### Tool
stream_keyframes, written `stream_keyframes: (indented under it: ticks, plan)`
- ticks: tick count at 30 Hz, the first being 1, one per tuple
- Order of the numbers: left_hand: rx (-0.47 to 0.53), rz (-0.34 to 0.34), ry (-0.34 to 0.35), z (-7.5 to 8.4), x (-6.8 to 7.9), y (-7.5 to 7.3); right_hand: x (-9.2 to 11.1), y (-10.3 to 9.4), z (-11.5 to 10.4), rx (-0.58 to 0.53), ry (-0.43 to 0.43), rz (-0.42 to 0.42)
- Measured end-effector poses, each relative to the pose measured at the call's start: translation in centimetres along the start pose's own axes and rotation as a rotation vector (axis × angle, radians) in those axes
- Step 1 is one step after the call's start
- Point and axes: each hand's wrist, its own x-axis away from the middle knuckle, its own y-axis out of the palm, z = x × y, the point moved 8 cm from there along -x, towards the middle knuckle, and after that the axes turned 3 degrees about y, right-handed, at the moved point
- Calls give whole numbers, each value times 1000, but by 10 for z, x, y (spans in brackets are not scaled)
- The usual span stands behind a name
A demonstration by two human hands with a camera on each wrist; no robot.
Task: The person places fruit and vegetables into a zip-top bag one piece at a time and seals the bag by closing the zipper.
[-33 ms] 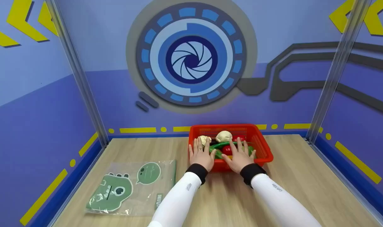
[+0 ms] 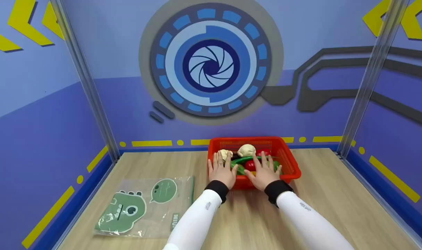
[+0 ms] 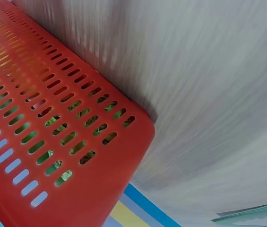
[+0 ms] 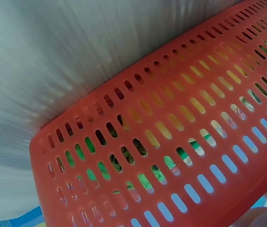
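Observation:
A red slotted plastic basket [image 2: 290, 161] stands on the wooden table against the back wall. Inside lie vegetables: a white cauliflower-like piece [image 2: 246, 150], a paler one [image 2: 225, 154] at the left, a long green pepper [image 2: 244, 159] and a round red tomato-like one [image 2: 250, 165]. My left hand [image 2: 222, 173] rests with straight, spread fingers over the basket's front left rim. Likewise my right hand [image 2: 264, 172] lies over the front rim further right, fingers spread above the vegetables. Both wrist views look at the basket's front wall [image 3: 109, 165], with green and yellow showing through its slots.
A clear plastic bag [image 2: 159, 208] with a green cartoon monster print lies flat on the table [image 2: 252, 222] at the left. Blue-purple panels enclose the table at the back and both sides, with metal posts [image 2: 93, 90] at the corners.

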Motion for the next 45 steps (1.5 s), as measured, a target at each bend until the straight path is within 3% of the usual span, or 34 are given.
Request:
stream_keyframes:
  ticks: [17,28,33,37,40,45]
  plan:
    - [-24,-9,-16,-7,-4,2,-2,-1,-4,-2,2,-11]
    - [96,14,-47,-22,-1,-16,0,4,-22,-71,-11,-51]
    - [210,64,-93,-44,0,-38,5,3,-44,-139,-47,-35]
    - [307,141,-146,-75,4,-59,12,4,-70,-189,-119,-8]
    - [362,203,-190,-105,9,-74,22,3,-95,-230,-223,16]
    - [461,217,-296,-151,27,-83,49,-2,-144,-293,-454,92]
